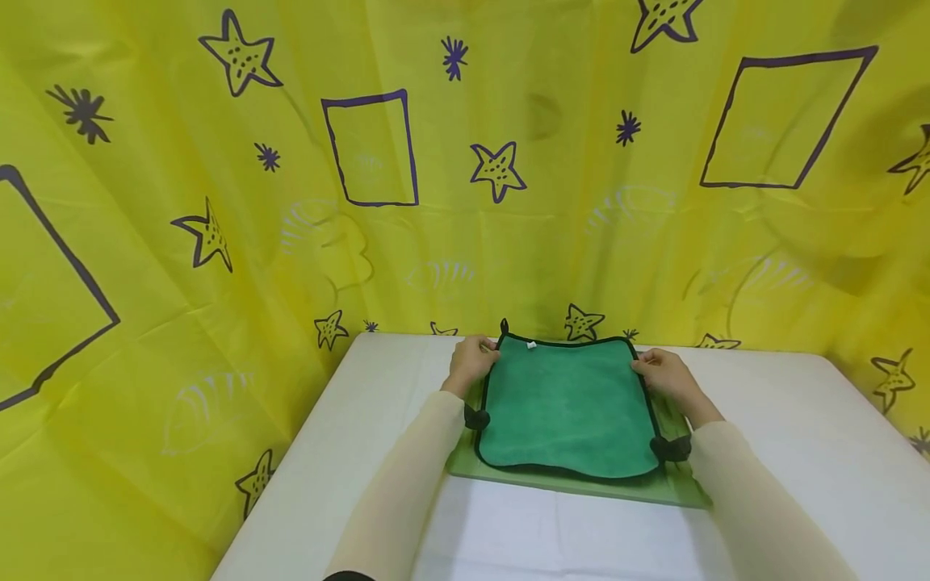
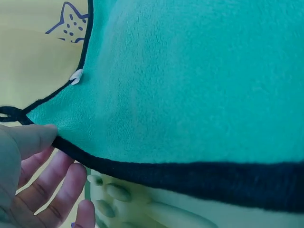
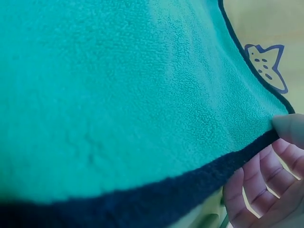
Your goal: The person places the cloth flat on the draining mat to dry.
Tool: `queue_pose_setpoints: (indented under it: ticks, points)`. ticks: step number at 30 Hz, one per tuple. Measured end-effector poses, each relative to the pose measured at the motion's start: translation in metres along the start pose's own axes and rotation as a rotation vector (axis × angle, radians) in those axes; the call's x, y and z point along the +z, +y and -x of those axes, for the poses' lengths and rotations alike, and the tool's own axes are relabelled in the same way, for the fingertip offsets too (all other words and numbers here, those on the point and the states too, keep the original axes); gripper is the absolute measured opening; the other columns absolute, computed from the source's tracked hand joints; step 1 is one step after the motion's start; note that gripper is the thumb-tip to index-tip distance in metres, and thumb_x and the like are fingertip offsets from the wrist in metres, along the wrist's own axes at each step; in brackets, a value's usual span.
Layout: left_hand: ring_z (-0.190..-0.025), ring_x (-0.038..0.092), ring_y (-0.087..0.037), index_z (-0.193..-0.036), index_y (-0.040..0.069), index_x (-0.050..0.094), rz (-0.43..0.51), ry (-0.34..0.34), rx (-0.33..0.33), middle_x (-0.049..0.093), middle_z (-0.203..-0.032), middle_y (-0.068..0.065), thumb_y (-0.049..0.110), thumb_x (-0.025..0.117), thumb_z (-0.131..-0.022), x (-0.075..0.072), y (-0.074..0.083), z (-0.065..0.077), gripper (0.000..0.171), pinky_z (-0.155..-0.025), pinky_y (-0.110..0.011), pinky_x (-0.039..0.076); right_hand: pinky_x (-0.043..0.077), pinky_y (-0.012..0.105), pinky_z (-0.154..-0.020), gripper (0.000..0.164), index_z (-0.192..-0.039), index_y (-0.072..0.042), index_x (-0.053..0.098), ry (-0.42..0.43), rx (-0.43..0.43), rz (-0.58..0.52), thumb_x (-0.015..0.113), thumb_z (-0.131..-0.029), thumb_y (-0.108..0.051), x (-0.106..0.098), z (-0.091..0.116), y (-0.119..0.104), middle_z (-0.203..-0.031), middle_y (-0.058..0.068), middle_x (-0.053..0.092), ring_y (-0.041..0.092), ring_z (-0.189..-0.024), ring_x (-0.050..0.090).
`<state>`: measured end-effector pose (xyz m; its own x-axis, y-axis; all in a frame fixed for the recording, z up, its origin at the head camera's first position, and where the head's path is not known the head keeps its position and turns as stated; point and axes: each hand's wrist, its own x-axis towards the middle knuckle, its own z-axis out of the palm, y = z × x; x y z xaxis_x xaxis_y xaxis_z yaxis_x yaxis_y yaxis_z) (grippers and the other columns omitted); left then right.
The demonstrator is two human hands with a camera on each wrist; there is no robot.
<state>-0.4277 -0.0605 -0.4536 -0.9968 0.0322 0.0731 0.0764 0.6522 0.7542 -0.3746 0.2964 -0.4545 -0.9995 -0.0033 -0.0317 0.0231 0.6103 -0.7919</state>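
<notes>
A green towel (image 1: 570,403) with a black border is spread out over a light green board (image 1: 581,489) on the table. At its upper left corner, beside a black hanging loop (image 2: 8,113), my left hand (image 1: 472,361) pinches the edge between thumb and fingers. The upper right edge is pinched the same way by my right hand (image 1: 668,375). In the left wrist view, raised bumps (image 2: 118,192) of the board show below the towel's border. A small white tag (image 1: 531,345) sits on the top edge. Most of the board is hidden under the towel.
The board rests on a white table (image 1: 349,452). Right behind the table hangs a yellow curtain (image 1: 465,242) printed with stars and rectangles, which also runs along the left side. Black wrist straps (image 1: 672,449) overlap the towel's sides in the head view.
</notes>
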Motion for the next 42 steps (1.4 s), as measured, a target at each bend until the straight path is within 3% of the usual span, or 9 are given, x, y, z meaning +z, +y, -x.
queue_pose_setpoints:
  ticks: [5, 11, 17, 24, 29, 35, 42]
  points:
    - [-0.082, 0.068, -0.024, -0.106, 0.013, 0.074, -0.030, 0.012, -0.030, 0.075, -0.101, -0.008, 0.025, 0.071, -0.097, -0.001, -0.005, -0.002, 0.016, -0.070, -0.036, 0.052, 0.050, 0.028, -0.070, 0.034, -0.116, 0.007, 0.057, -0.010, 0.011, 0.004, 0.050, -0.107, -0.025, 0.001, -0.004, 0.001, -0.090, 0.007, 0.061, 0.016, -0.082, 0.054]
    - [-0.085, 0.067, -0.025, -0.107, 0.008, 0.073, -0.020, -0.053, -0.022, 0.073, -0.105, -0.013, 0.022, 0.072, -0.096, -0.003, -0.013, 0.005, 0.017, -0.072, -0.036, 0.053, 0.050, 0.031, -0.070, 0.038, -0.120, 0.010, 0.058, -0.033, 0.014, 0.020, 0.050, -0.107, -0.025, 0.000, 0.003, 0.005, -0.096, 0.013, 0.064, 0.018, -0.082, 0.056]
    - [-0.082, 0.065, -0.022, -0.107, 0.009, 0.075, -0.028, -0.104, 0.013, 0.073, -0.102, -0.012, 0.021, 0.075, -0.094, -0.008, -0.021, 0.012, 0.018, -0.069, -0.032, 0.052, 0.050, 0.031, -0.069, 0.038, -0.119, 0.010, 0.060, -0.094, 0.031, 0.026, 0.053, -0.105, -0.025, -0.004, 0.012, 0.013, -0.087, 0.007, 0.064, 0.016, -0.077, 0.059]
    - [-0.076, 0.060, -0.017, -0.115, 0.007, 0.070, -0.038, -0.196, 0.073, 0.071, -0.092, -0.011, 0.020, 0.075, -0.093, -0.019, -0.027, 0.029, 0.027, -0.067, -0.029, 0.048, 0.046, 0.031, -0.062, 0.032, -0.112, 0.006, 0.050, -0.212, 0.059, 0.012, 0.055, -0.105, -0.025, -0.005, 0.035, 0.008, -0.070, 0.003, 0.054, 0.016, -0.064, 0.053]
    - [-0.072, 0.057, -0.015, -0.118, 0.007, 0.066, -0.037, -0.270, 0.103, 0.071, -0.089, -0.010, 0.021, 0.075, -0.093, -0.024, -0.032, 0.045, 0.030, -0.063, -0.027, 0.047, 0.049, 0.029, -0.061, 0.028, -0.105, 0.003, 0.045, -0.225, 0.060, -0.003, 0.057, -0.104, -0.022, -0.005, 0.055, 0.005, -0.075, 0.003, 0.052, 0.017, -0.067, 0.056]
    - [-0.070, 0.055, -0.015, -0.125, 0.007, 0.059, -0.019, -0.334, 0.135, 0.069, -0.085, -0.007, 0.022, 0.074, -0.094, -0.032, -0.034, 0.063, 0.037, -0.062, -0.027, 0.046, 0.047, 0.029, -0.058, 0.024, -0.106, 0.000, 0.043, -0.254, 0.026, -0.012, 0.057, -0.104, -0.020, -0.005, 0.073, 0.006, -0.070, 0.004, 0.054, 0.019, -0.063, 0.058]
    - [-0.069, 0.058, -0.014, -0.109, 0.015, 0.069, -0.045, -0.519, 0.204, 0.067, -0.083, -0.001, 0.023, 0.071, -0.097, -0.043, -0.032, 0.078, 0.014, -0.063, -0.028, 0.048, 0.051, 0.031, -0.059, 0.023, -0.109, 0.000, 0.052, -0.416, -0.084, -0.044, 0.058, -0.105, -0.021, -0.009, 0.082, 0.010, -0.073, 0.005, 0.057, 0.019, -0.063, 0.061]
